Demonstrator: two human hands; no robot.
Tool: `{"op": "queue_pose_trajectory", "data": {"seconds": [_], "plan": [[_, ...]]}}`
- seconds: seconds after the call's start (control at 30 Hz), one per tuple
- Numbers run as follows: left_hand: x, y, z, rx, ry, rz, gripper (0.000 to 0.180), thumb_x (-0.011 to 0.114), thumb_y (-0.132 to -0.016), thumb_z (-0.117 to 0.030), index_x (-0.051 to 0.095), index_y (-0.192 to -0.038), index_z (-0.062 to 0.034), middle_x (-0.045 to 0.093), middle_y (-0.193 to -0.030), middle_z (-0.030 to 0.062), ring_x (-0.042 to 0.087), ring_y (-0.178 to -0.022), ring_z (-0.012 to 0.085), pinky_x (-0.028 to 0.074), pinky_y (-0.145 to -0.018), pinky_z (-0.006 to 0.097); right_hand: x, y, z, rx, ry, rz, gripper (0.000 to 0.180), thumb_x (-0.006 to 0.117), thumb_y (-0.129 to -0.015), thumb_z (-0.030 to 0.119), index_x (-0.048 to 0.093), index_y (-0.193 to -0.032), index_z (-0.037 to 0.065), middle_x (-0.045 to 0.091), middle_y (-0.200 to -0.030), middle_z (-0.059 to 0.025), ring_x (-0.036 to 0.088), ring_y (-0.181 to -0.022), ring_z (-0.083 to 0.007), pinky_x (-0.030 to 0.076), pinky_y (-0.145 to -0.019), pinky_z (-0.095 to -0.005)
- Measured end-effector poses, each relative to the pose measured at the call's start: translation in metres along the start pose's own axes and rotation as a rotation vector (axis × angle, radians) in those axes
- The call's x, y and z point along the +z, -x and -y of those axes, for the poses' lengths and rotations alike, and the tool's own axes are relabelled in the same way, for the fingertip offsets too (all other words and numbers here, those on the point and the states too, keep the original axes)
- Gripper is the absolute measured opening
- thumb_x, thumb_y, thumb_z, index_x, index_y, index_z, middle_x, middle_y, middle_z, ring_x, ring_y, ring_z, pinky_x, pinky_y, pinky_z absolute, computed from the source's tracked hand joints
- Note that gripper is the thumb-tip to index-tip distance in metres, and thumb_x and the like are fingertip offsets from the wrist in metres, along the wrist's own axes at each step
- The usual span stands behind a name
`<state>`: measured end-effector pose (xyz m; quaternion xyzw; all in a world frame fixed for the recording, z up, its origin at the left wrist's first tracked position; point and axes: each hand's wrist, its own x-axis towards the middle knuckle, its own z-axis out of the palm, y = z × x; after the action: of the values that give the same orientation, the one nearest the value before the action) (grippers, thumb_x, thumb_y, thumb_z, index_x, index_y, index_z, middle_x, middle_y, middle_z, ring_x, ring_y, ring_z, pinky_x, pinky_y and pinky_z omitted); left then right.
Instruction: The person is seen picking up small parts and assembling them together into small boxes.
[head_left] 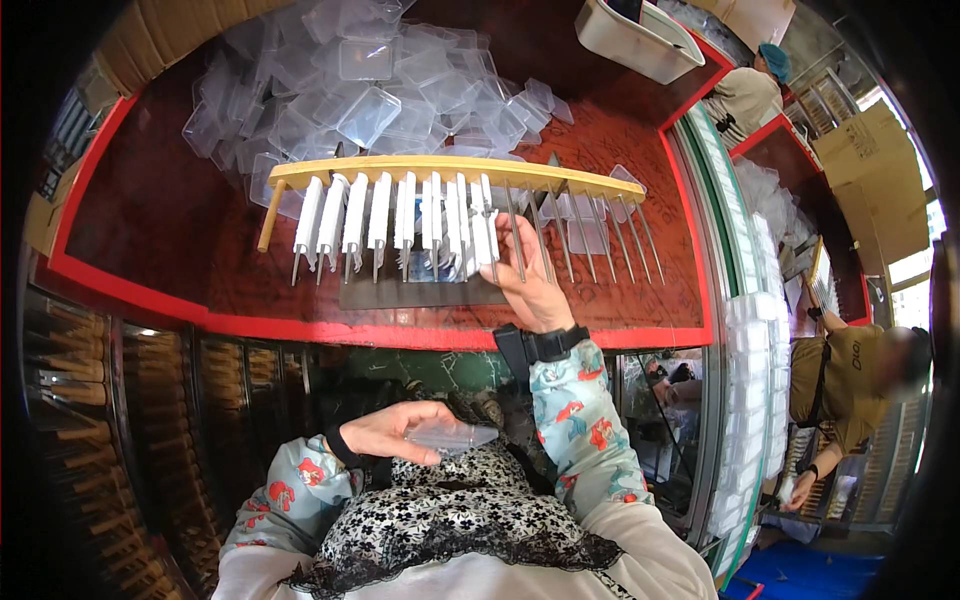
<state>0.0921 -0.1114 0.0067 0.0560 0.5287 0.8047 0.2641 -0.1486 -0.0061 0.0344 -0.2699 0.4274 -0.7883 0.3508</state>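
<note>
Clear plastic box (455, 437) seems light, slick, brittle; hold its edges. Left hand (393, 430) pinches it; whether right hand (533, 288) pinches, I cannot tell.

- Left hand (385, 432): fingers holding clear box (455, 437) over apron (440, 505).
- Right hand (538, 294): fingers at rightmost white piece (480, 225) on rack (455, 170).
- Red bench (150, 230): clear boxes (368, 115) heaped beyond rack.

My sleeves (585, 425) are pale blue with orange-red figures, and my apron (430, 515) shows black flowers on white. In the upper half of the frame, the table (145, 235) is dark red, brighter at its rim. There the wooden bar (455, 170) is yellowish, the rods (627, 248) grey, the hanging pieces (380, 208) white.
</note>
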Motion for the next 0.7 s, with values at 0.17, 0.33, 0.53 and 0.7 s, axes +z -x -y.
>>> {"op": "queue_pose_trajectory", "data": {"seconds": [0.17,0.33,0.53,0.7], "plan": [[-0.003,-0.001,0.005,0.251,0.574,-0.217,0.038,0.064,-0.086,-0.019,0.045,-0.116,-0.0047,0.044,-0.133,0.018,0.041,-0.127,0.0357,0.037,-0.1,0.06,0.007,0.001,0.008,0.053,0.078,-0.066,0.072,0.075,-0.068,-0.003,0.039,-0.129,0.005,0.04,-0.125,-0.0028,0.039,-0.12,-0.015,0.042,-0.095,-0.0316],[-0.007,-0.022,0.003,0.368,0.901,-0.507,0.038,0.056,-0.091,-0.033,0.05,-0.117,-0.0052,0.045,-0.132,0.0196,0.042,-0.125,0.0348,0.037,-0.099,0.06,0.012,0.001,0.011,0.06,0.102,-0.009,0.07,0.074,-0.069,-0.001,0.041,-0.131,0.005,0.044,-0.126,-0.0044,0.042,-0.117,-0.0148,0.04,-0.096,-0.0318],[-0.009,-0.054,0.0,0.391,1.121,-0.489,0.051,0.052,-0.09,-0.046,0.049,-0.122,-0.0058,0.052,-0.125,0.0174,0.05,-0.117,0.0332,0.039,-0.098,0.056,0.033,0.064,-0.013,-0.212,0.645,-0.107,0.06,0.083,-0.064,0.014,0.054,-0.116,0.004,0.053,-0.107,-0.0048,0.049,-0.102,-0.0158,0.042,-0.089,-0.0299],[0.008,-0.081,-0.012,0.487,1.185,-0.388,0.057,0.05,-0.09,-0.049,0.047,-0.126,-0.0055,0.057,-0.121,0.0156,0.054,-0.113,0.0313,0.042,-0.094,0.053,0.006,0.11,-0.013,-0.132,0.479,-0.088,0.067,0.087,-0.057,0.024,0.057,-0.114,0.006,0.039,-0.129,-0.0109,0.039,-0.122,-0.0246,0.037,-0.098,-0.0366]]}}
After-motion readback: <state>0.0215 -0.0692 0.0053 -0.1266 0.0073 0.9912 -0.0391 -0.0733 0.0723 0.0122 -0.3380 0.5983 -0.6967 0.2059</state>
